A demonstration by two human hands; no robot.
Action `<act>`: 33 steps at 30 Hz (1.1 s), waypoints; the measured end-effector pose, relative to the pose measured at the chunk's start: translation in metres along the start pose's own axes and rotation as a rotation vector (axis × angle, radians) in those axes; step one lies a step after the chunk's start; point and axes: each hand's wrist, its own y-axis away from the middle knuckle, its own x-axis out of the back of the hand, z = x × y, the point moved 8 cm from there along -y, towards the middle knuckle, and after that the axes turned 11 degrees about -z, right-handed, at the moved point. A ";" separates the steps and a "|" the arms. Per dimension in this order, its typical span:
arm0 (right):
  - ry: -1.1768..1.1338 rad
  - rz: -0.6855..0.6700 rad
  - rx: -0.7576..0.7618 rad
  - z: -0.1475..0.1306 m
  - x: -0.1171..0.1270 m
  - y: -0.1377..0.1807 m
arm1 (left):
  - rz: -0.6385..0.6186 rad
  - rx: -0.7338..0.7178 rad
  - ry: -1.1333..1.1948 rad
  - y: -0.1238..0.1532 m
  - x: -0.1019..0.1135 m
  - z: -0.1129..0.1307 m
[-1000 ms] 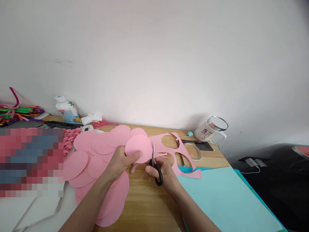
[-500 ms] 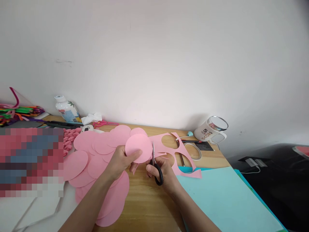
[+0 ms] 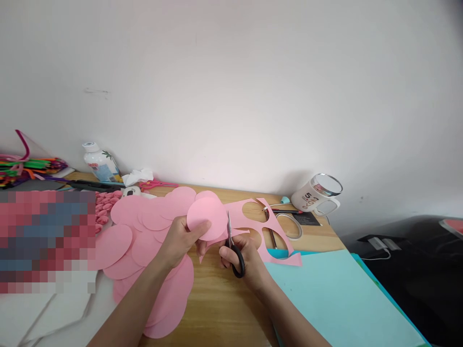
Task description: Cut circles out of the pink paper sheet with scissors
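Observation:
My left hand point(image 3: 180, 242) pinches a round pink paper disc point(image 3: 207, 218) and holds it up over the wooden table point(image 3: 220, 308). My right hand point(image 3: 245, 258) grips black-handled scissors point(image 3: 233, 246), whose blades point up along the disc's right edge. A thin pink offcut hangs below the disc between my hands. Just right of the scissors lies a pink sheet point(image 3: 269, 231) with round holes cut out of it. Several finished pink circles point(image 3: 144, 231) are piled to the left.
A white mug point(image 3: 317, 195) and a tape ring point(image 3: 289, 225) sit at the back right. Light blue sheets point(image 3: 336, 299) cover the near right. A bottle point(image 3: 98, 163), pink scissors point(image 3: 157, 184) and pipe cleaners point(image 3: 29, 168) line the back left.
The disc has turned and risen slightly in my left hand as the scissors cut further along its lower edge, and a pink offcut now hangs free below it.

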 end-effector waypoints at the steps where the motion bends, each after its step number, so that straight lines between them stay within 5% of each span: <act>1: 0.014 -0.002 0.001 -0.001 0.000 0.000 | 0.003 0.003 0.003 0.000 0.000 -0.001; 33: -0.034 0.023 0.015 0.001 0.004 -0.002 | 0.004 0.029 -0.079 0.000 0.001 0.000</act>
